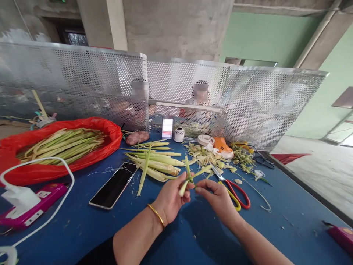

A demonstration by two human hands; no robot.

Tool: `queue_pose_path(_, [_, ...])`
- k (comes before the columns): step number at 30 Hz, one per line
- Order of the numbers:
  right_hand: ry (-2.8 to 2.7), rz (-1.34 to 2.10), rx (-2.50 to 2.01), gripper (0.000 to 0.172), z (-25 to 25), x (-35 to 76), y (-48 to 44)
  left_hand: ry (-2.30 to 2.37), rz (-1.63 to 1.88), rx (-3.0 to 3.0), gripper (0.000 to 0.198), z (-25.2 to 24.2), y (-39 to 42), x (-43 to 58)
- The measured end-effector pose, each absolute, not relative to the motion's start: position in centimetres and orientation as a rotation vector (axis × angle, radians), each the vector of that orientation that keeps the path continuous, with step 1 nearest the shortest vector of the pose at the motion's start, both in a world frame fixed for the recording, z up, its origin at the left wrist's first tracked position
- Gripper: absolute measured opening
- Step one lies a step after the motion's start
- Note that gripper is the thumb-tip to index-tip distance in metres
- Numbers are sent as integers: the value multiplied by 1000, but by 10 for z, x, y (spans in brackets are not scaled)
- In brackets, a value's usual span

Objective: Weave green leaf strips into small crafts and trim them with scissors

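Observation:
A small folded piece of pale green leaf strips is gripped between the thumb and fingers of my left hand, with loose strip ends sticking up and to the right. My right hand pinches one end of it from the right side; the fingertips partly hide that spot. Just beyond my right hand lie scissors with red and yellow handles, blades pointing away. Past my left hand, several long green leaves are spread on the blue table. Leaf scraps form a pile behind both hands.
At left stand a red plastic bag of leaves and a purple power strip with a white cable. A smartphone lies flat. A checkered pouch, white jar and orange packet line a perforated metal screen; people sit behind it.

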State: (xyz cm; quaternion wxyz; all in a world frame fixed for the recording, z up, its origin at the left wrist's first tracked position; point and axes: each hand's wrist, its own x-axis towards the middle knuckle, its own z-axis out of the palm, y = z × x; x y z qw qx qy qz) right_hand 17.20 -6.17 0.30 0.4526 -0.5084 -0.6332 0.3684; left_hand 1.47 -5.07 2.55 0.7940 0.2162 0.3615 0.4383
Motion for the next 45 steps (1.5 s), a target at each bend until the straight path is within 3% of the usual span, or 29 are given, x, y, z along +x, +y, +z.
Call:
queue_pose_path(5, [-1365, 966, -1228, 26, 2, 170, -60, 867, 958, 790, 22, 19, -54, 20])
queue_pose_path(15, [-1554, 1058, -1241, 24, 2, 170, -60, 1042, 1085, 1069, 18, 8, -46, 21])
queue_pose_path(21, [-1644, 962, -1269, 19, 3, 170, -61, 1086, 1079, 1119, 21, 10, -45, 21])
queue_pose_path(33, [-1775, 588, -1382, 17, -1, 169, -65, 1220, 1022, 1326, 3, 5, -45, 22])
queue_pose_path(38, [-1901, 376, -1449, 16, -3, 169, -65, 1401, 928, 1622, 15, 2, -46, 21])
queue_pose_path(45, [-1856, 447, -1491, 14, 1, 170, -65, 1507, 811, 1682, 18, 9, -46, 20])
